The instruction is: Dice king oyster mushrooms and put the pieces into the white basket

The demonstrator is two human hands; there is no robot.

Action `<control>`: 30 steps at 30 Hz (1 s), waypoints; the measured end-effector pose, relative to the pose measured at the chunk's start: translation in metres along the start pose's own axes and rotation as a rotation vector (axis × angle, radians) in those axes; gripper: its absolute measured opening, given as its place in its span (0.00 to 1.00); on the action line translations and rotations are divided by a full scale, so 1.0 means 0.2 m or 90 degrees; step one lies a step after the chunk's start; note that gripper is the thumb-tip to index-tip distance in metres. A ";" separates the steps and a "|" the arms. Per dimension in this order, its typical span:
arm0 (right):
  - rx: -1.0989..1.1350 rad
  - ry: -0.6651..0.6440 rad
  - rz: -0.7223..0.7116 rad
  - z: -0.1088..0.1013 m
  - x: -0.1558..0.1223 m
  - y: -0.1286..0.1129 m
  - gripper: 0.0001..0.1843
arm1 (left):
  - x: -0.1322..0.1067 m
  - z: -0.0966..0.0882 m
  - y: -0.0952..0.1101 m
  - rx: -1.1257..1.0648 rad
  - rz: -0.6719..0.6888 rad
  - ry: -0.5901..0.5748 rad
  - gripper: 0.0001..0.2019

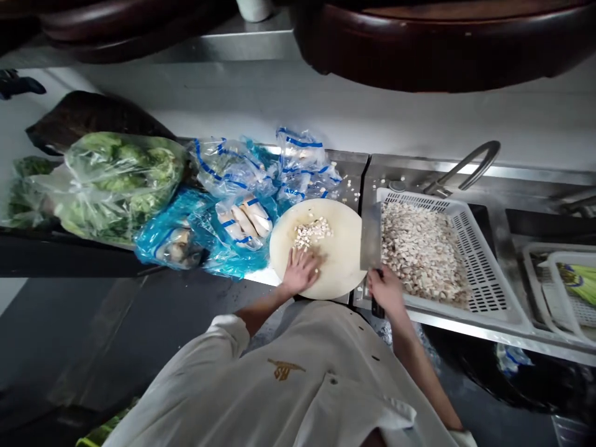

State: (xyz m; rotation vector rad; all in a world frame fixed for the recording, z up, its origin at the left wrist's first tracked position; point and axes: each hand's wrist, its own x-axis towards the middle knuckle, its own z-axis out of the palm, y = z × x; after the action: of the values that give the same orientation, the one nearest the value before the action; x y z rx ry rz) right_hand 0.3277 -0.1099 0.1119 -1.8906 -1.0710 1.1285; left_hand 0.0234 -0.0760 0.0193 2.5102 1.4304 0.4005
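Note:
My left hand (300,271) lies on the round cutting board (343,239) with its fingers spread, just in front of a small heap of pale diced pieces (313,232). My right hand (386,290) is wrapped round the black handle of a cleaver (371,239). The broad blade stands between the board's right edge and a white perforated basket (484,273). Inside that basket is a large pile of chopped pieces (421,251), whitish with brown bits, like chopped mushroom. Left of the board, a clear pack of whole king oyster mushrooms (245,222) rests on blue plastic.
Clear bags with blue stripes (305,164) lie behind the board. Farther left sit a bag of leafy greens (123,183) and a blue plastic bag (179,239). A faucet (479,162) arches behind the basket. Dark round vessels (442,53) stand on the shelf above.

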 end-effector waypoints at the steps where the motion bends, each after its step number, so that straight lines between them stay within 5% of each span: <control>1: -0.132 -0.010 -0.020 0.09 0.05 -0.03 0.12 | 0.05 0.00 -0.06 0.006 -0.060 0.023 0.31; 6: -0.564 -0.086 -0.107 0.44 0.26 -0.22 0.14 | 0.47 -0.02 -0.34 -0.032 -0.168 0.054 0.54; 11: -0.572 -0.178 -0.165 0.56 0.26 -0.24 0.13 | 0.75 -0.01 -0.49 -0.129 -0.136 0.019 0.53; 14: -0.347 -0.199 -0.112 0.48 0.21 -0.11 0.13 | 0.71 0.00 -0.47 -0.170 -0.001 -0.006 0.49; 17: -0.041 -0.214 0.047 0.34 0.13 0.08 0.22 | 0.56 0.04 -0.35 -0.179 0.111 -0.013 0.50; 20: 0.125 -0.195 0.136 0.28 0.05 0.23 0.27 | 0.42 0.11 -0.15 -0.137 0.077 0.017 0.47; 24: 0.205 -0.211 0.199 0.42 0.00 0.25 0.27 | 0.40 0.15 0.03 -0.094 -0.081 0.107 0.37; 30: 0.203 -0.351 0.176 0.74 -0.03 0.09 0.19 | 0.44 0.10 -0.02 -0.260 -0.239 0.290 0.20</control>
State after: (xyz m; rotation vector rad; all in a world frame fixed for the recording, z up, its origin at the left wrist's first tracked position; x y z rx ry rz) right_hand 0.1969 -0.1019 0.0410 -1.5381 -0.8446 1.9315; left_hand 0.0694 0.0006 0.0093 1.8478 1.7144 1.1086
